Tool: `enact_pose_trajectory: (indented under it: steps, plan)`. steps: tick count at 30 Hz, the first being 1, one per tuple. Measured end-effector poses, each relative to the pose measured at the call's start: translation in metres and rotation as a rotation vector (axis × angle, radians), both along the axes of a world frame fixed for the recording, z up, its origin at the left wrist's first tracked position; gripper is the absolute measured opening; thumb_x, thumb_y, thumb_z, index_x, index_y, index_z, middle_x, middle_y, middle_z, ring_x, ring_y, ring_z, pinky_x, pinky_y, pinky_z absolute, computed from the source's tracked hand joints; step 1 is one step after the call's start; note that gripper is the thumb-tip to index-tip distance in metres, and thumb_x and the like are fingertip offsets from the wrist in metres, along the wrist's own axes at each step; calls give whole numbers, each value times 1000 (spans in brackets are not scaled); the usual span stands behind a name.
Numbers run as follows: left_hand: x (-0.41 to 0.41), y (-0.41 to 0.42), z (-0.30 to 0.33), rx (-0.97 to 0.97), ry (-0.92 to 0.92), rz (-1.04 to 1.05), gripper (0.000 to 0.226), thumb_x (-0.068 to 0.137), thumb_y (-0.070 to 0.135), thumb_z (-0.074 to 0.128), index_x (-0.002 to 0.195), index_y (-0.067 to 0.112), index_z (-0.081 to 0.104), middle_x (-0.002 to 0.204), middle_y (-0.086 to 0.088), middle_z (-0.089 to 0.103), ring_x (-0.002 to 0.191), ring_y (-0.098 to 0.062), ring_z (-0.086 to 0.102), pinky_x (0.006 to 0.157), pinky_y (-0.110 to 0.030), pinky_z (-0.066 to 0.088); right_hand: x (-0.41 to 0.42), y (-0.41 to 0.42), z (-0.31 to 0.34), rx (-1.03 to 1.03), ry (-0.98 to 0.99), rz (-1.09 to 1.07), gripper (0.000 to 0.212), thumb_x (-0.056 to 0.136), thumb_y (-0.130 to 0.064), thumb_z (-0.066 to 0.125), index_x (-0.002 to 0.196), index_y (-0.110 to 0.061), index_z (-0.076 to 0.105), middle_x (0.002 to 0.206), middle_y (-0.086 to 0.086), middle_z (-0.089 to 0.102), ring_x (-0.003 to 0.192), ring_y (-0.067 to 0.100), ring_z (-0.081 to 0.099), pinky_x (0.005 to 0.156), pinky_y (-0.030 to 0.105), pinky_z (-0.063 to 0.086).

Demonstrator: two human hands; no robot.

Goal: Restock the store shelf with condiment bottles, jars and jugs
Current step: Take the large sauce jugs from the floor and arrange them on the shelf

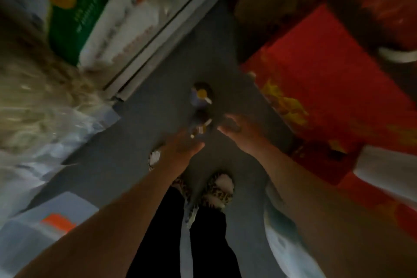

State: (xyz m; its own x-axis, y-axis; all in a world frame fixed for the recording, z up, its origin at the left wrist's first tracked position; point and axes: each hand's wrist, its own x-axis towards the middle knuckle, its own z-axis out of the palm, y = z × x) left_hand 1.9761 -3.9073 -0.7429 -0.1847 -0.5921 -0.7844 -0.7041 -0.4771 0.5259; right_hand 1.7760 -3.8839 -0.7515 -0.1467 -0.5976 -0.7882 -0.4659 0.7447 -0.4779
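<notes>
Below, on the grey floor (144, 117): dark condiment bottles (201, 108), one yellow-capped, standing between the white shelf base (158, 36) and red cartons (327, 88), evidently staged for shelving. Left hand (182, 146) and right hand (237, 128) reach down either side of them, fingers apparently extended; blur hides whether either grip touches or holds anything.

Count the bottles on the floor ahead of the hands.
2, though blur makes this uncertain: a yellow-capped bottle farther out on the grey floor, and a dark bottle nearer, between the left hand and right hand. Others may be hidden.
</notes>
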Motion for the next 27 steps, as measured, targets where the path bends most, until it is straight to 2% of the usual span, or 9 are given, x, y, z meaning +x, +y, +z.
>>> enact_pose_trajectory:
  steps: [3,5,6,8,10,16,22,25,27]
  plan:
    - [-6,6,-49,-25,10,-46,63,86,27,75,142,16,48,134,-2,56,123,-19,52,90,-16,37,7,-2,-44,-32,-77,-33,51,95,-39,67,143,-25,54,142,6,56,131,22,53,107,39,46]
    - [-9,9,-75,-57,30,-31,63,88,25,72,144,21,45,125,8,53,116,-9,50,79,-1,34,11,-1,-70,-61,-115,-41,47,96,-32,67,141,-23,56,136,3,62,126,19,57,101,27,48]
    - [-10,10,-83,-65,57,-16,64,86,28,73,144,23,45,126,13,50,117,-7,50,82,0,35,13,0,-81,-72,-129,-38,45,97,-30,67,140,-24,57,131,1,64,121,16,59,93,16,48]
    - [-8,13,-103,-70,110,31,74,78,46,73,144,30,45,140,13,50,127,-9,50,102,-24,45,17,4,-98,-83,-162,-44,42,97,-25,66,138,-24,59,124,-2,67,111,7,60,79,1,43]
    - [-3,19,-121,-90,152,85,75,71,57,70,140,38,47,141,9,53,128,-9,51,105,-42,47,19,8,-111,-120,-199,-94,39,97,-21,66,135,-24,62,126,-1,68,110,5,61,83,5,46]
    - [-2,19,-128,-169,171,144,43,87,39,71,128,43,56,135,12,59,121,-1,54,104,-31,47,20,16,-132,-201,-231,-133,29,94,-19,69,123,-24,66,129,3,63,120,13,60,101,28,48]
    - [-3,-4,-122,-150,176,-82,28,96,39,60,119,25,66,107,11,68,100,-2,62,91,-27,49,21,22,-128,-146,-332,-391,18,93,-16,71,109,-13,64,96,-7,67,78,-15,61,69,6,46]
    - [-9,-3,-121,-8,178,-148,37,95,46,56,105,15,72,97,-2,74,89,-10,68,75,-21,49,18,38,-126,-83,-374,-483,8,93,-18,70,99,-13,67,91,-5,69,82,0,64,75,19,48]
    - [-17,3,-121,86,184,-107,45,92,49,59,96,7,75,93,-9,75,90,-19,70,79,-30,52,14,52,-120,-50,-419,-547,8,95,-20,67,94,-13,65,89,-2,70,83,7,63,78,23,49]
